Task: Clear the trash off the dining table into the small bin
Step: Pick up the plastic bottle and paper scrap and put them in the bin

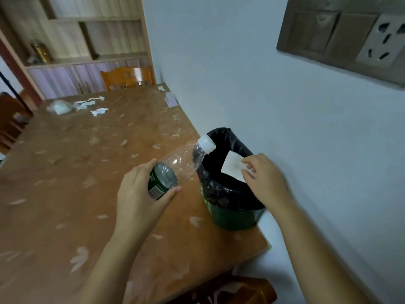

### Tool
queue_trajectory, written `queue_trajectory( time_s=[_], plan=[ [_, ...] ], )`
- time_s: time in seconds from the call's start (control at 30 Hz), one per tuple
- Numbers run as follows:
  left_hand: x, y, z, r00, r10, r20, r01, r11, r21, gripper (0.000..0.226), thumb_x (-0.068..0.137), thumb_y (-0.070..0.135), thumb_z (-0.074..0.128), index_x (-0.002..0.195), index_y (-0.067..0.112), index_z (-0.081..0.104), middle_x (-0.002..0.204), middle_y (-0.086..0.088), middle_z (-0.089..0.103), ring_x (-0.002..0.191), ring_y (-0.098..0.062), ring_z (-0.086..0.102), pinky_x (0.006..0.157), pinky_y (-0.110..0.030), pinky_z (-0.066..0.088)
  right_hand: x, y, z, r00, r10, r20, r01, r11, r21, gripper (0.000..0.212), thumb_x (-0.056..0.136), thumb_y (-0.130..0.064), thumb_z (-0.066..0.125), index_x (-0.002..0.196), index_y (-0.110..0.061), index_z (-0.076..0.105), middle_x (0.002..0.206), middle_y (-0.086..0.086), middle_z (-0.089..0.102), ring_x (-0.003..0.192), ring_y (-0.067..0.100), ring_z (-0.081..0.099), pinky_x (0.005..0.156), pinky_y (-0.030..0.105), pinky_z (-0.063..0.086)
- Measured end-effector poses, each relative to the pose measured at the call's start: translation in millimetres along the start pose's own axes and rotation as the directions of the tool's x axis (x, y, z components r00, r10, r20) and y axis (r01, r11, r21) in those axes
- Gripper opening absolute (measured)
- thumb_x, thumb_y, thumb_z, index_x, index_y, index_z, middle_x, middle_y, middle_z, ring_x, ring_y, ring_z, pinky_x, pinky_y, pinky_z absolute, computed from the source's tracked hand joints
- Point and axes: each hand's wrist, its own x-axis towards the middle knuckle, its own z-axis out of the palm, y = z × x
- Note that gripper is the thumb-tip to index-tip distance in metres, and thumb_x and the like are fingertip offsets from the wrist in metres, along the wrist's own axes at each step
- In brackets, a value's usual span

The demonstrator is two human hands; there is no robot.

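The fingers (248, 175) of the right hand (266, 181) pinched the near right corner of a white piece of paper (232, 166), with the thumb and first finger close together on it. The paper hung over the open mouth of the small bin (235, 218), against the black inside. The fingers (151, 164) of the left hand (140, 194) were wrapped around the lower part of a clear plastic bottle (179, 165), pressing on its green label. The bottle was tilted, its white cap (207, 144) pointing far and right, just at the left rim of the bin, and it looked empty.

The bin was green and lined with a black bag (219, 191) folded over its rim. It stood on the near right corner of the table (65, 172), close to the pale wall (285, 106). The table had a brown cover with a pale leaf pattern.

At the far left of the table lay more trash: some torn scraps of paper (99, 111) and a crumpled clear plastic bag (59, 107), well apart from the bin. 1 small scrap (161, 88) lay at the far right corner of the table. Behind the table stood a wooden chair (128, 77) and a shelf unit (87, 40). On the wall at the right was a switch and socket panel (341, 38).
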Motion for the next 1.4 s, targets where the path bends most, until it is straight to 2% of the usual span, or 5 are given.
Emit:
queue_trajectory(
  time_s=[0.5, 0.87, 1.03, 1.17, 1.4],
  plan=[
    [86.3, 34.7, 83.9, 0.794, 0.487, 0.363, -0.571, 0.803, 0.171, 0.077, 0.068, 0.038, 0.075, 0.134, 0.017, 0.042, 0.135, -0.004, 0.050, 0.124, -0.029, 0.039, 0.102, -0.046, 0.029, -75.5, 18.7, -32.0, 0.987, 0.118, -0.110, -0.114, 0.992, 0.046, 0.028, 0.079, -0.028, 0.061, 0.104, -0.015, 0.062, 0.099, 0.001, 0.061, 0.096, 0.017, 0.056, 0.079, 0.022, 0.040],
    [107.2, 54.9, 111.7, 0.592, 0.428, 0.683, -0.696, 0.698, 0.166, 0.086, 0.076, 0.055, 0.060, 0.144, 0.031, 0.012, 0.153, 0.009, 0.013, 0.140, -0.016, 0.001, 0.112, -0.043, -0.002, -93.4, 21.3, -43.4, 0.981, 0.161, -0.110, -0.155, 0.986, 0.063, 0.038, 0.076, -0.043, 0.043, 0.100, -0.020, 0.061, 0.098, -0.006, 0.060, 0.092, 0.010, 0.056, 0.079, 0.017, 0.041],
    [95.6, 48.6, 100.3, 0.683, 0.456, 0.571, -0.639, 0.751, 0.165, 0.079, 0.078, 0.053, 0.059, 0.143, 0.027, 0.021, 0.153, 0.004, 0.018, 0.141, -0.019, 0.005, 0.112, -0.046, 0.002, -86.4, 15.2, -42.3, 0.992, 0.101, -0.082, -0.096, 0.994, 0.057, 0.034, 0.077, -0.040, 0.046, 0.102, -0.021, 0.061, 0.098, -0.006, 0.060, 0.093, 0.010, 0.054, 0.081, 0.011, 0.038],
    [57.3, 31.8, 77.5, 0.841, 0.421, 0.339, -0.498, 0.847, 0.186, 0.058, 0.080, 0.041, 0.064, 0.129, 0.013, 0.049, 0.134, -0.007, 0.051, 0.123, -0.030, 0.044, 0.099, -0.047, 0.036, -76.4, 2.8, -31.5, 1.000, 0.024, -0.018, -0.022, 0.995, 0.093, 0.026, 0.083, -0.027, 0.059, 0.107, -0.017, 0.060, 0.103, -0.006, 0.059, 0.096, 0.004, 0.049, 0.080, -0.003, 0.027],
    [-43.8, -19.8, 11.6, 0.989, 0.085, 0.122, -0.118, 0.947, 0.300, 0.045, 0.081, 0.036, 0.044, 0.110, 0.007, 0.061, 0.111, -0.009, 0.065, 0.101, -0.031, 0.057, 0.081, -0.044, 0.049, -57.0, -46.2, 18.9, 0.958, -0.226, 0.176, 0.202, 0.969, 0.143, 0.030, 0.084, -0.029, 0.054, 0.109, -0.014, 0.057, 0.105, -0.001, 0.057, 0.100, 0.012, 0.052, 0.082, 0.017, 0.040]
  ],
)
